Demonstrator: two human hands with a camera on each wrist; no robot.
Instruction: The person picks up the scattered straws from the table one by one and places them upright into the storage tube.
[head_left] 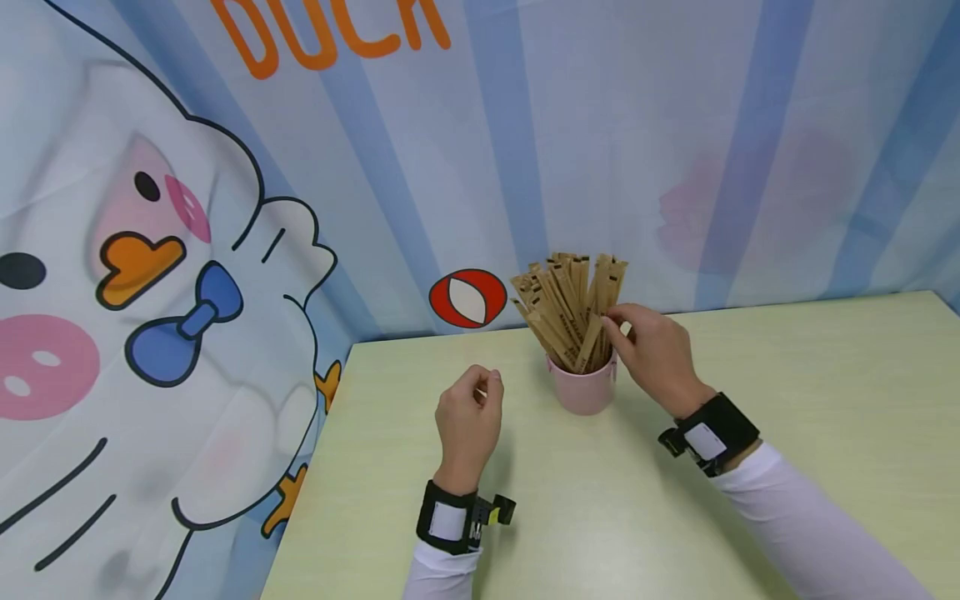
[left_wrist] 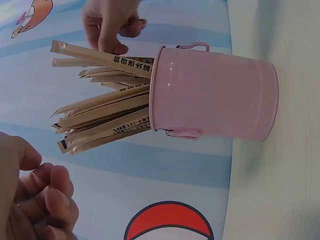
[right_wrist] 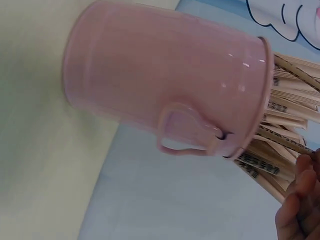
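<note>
A pink metal bucket [head_left: 583, 392] with small side handles stands upright on the table, packed with brown paper-wrapped straws [head_left: 558, 300]. At the bucket's right side, my right hand [head_left: 660, 354] pinches the upper end of one wrapped straw [right_wrist: 285, 140] between thumb and fingers. That straw leans toward the hand, its lower end still inside the bucket. My left hand [head_left: 468, 421] hovers to the left and nearer to me, fingers loosely curled and holding nothing. In the left wrist view its fingertips [left_wrist: 60, 200] are apart from the straws.
The pale wooden table [head_left: 810, 400] meets a blue striped cloth backdrop [head_left: 615, 125] just behind the bucket. A large cartoon duck [head_left: 247, 333] is printed on the cloth at the left. Each wrist wears a black strap [head_left: 720, 429] with a small camera.
</note>
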